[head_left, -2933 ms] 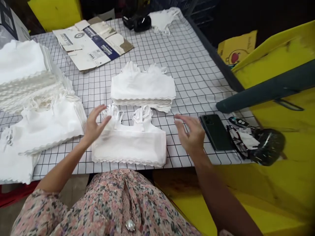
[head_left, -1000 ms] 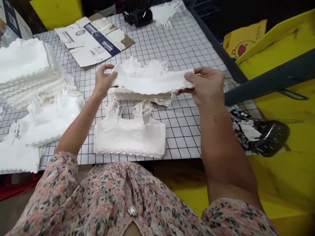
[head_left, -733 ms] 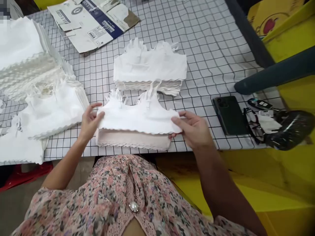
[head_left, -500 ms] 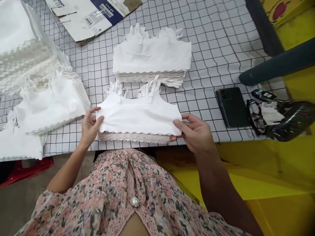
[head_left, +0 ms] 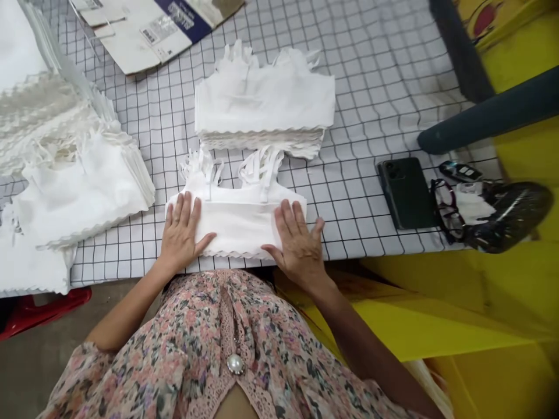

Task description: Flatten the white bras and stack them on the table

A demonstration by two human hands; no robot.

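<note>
A white camisole bra [head_left: 236, 224] with thin straps and a scalloped hem lies flat on top of a small pile at the table's front edge. My left hand [head_left: 181, 230] rests palm down on its left part, fingers stretched out. On its right part my right hand [head_left: 301, 241] lies flat too, thumb spread inward. The straps point away from me and bunch up behind the neckline. Just beyond is a thicker stack of the same white bras [head_left: 264, 105], its scalloped layers showing at the front.
More stacked white bras [head_left: 87, 180] cover the left side. A flattened carton [head_left: 148, 35] lies at the back left. To the right are a dark phone [head_left: 406, 192], glasses [head_left: 449, 209], a key fob [head_left: 460, 171], a black plastic bag [head_left: 510, 215] and a dark green pole [head_left: 484, 113].
Both hands have let go of the bra's side edges and moved inward, now flat on top of it. The bra has come down onto the pile. The view has shifted slightly.
</note>
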